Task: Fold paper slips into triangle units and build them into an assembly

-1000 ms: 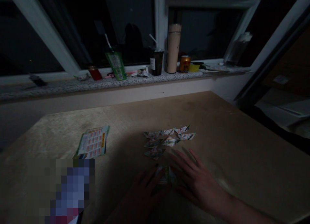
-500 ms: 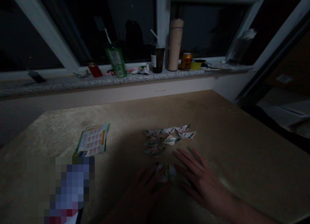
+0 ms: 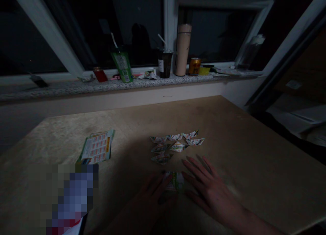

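Seven small folded papers (image 3: 178, 146), pointed at the ends like little boats, sit in a close group near the middle of the table (image 3: 236, 133), just beyond your hands. Nearer to you, between your two hands, lies a small piece of printed paper (image 3: 175, 181) with green and white on it. Your left hand (image 3: 154, 196) is open and dim in the shadow, palm down, its fingers reaching over the left side of that piece. Your right hand (image 3: 210, 191) is open too, fingers spread, with its index fingertip and thumb at the piece's right edge; you cannot tell whether they touch it. Off to your left, well apart from the group, a stack of printed sheets (image 3: 98, 147) lies at a slant, and a blurred-out patch (image 3: 77, 194) covers something just nearer to you. Along the windowsill (image 3: 99, 88) past the table you have, left to right, a red jar (image 3: 100, 75), a green cup (image 3: 122, 66) with a straw, a dark cup (image 3: 165, 66) with another straw, a tall flask (image 3: 183, 52), an orange can (image 3: 195, 66) and a clear bottle (image 3: 251, 53).
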The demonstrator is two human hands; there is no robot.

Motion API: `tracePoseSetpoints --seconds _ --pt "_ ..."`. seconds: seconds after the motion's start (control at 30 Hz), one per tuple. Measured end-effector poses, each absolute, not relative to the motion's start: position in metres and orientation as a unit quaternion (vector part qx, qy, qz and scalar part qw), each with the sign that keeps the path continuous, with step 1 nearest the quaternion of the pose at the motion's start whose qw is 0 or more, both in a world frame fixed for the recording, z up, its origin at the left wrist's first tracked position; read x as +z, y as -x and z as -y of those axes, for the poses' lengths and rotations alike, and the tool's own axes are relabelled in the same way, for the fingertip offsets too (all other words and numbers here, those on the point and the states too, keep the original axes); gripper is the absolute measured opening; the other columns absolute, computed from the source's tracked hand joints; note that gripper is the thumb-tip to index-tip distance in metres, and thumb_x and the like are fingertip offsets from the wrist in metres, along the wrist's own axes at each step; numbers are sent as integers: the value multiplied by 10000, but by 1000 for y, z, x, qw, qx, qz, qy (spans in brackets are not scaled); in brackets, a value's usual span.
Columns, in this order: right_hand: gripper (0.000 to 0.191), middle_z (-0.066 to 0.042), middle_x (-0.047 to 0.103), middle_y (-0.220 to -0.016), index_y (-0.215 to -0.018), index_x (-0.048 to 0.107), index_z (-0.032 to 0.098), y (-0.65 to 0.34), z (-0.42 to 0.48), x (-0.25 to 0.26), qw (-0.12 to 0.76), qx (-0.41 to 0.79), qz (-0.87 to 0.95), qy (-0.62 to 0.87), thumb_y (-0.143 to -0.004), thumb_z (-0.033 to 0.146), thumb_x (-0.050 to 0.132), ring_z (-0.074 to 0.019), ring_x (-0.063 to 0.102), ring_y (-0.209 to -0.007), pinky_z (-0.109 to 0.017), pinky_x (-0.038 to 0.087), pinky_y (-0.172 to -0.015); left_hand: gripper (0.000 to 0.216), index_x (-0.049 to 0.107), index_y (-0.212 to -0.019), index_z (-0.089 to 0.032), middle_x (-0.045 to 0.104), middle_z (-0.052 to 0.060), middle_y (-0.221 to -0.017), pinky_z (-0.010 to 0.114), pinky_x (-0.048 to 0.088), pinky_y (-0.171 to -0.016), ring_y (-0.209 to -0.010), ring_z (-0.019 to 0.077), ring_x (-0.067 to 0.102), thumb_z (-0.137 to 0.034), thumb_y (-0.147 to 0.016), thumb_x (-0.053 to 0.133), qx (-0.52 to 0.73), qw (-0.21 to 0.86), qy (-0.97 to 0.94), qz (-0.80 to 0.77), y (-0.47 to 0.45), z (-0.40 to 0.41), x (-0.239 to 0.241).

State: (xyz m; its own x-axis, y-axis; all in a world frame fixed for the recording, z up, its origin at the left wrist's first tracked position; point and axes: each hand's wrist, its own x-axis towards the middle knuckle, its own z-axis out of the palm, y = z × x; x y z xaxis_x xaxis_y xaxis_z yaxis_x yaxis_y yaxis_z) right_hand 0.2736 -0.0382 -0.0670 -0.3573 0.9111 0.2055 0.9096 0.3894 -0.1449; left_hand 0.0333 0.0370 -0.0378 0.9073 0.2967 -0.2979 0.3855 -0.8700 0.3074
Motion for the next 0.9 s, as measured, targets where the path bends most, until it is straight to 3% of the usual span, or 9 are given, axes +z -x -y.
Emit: tracePoseSetpoints --seconds 0.23,0.4,0.57,0.9 --pt "374 -79 554 -1311 -1249 545 179 -269 36 -64 176 32 823 539 -901 313 512 -262 441 -1254 -534 254 -1093 870 257 -1454 -237 152 150 -1531 607 158 -1074 -1381 372 134 -428 -736 709 -106 168 -964 -176 -29 -36 -38" --pt "497 -67 585 -1248 -1293 483 170 -258 29 -58 214 100 812 534 -855 383 580 -219 488 -1177 -423 280 -1087 858 228 -1462 -234 163 131 -1536 587 185 -1081 -1386 346 158 -401 -760 693 -93 152 -970 -163 -26 -39 -46" --pt "367 -51 612 -1151 -1227 541 203 -258 20 -56 216 132 830 497 -885 334 560 -212 496 -1118 -419 247 -1071 857 170 -1475 -239 190 105 -1539 549 227 -1084 -1376 329 207 -355 -788 670 -51 151 -975 -153 -20 -39 -53" --pt "170 -23 633 -968 -1038 642 220 -265 14 -52 290 197 795 496 -873 218 601 -179 542 -986 -361 327 -960 782 318 -1426 -278 215 102 -1533 564 221 -1078 -1363 357 232 -298 -749 709 -57 148 -976 -152 -25 -36 -42"
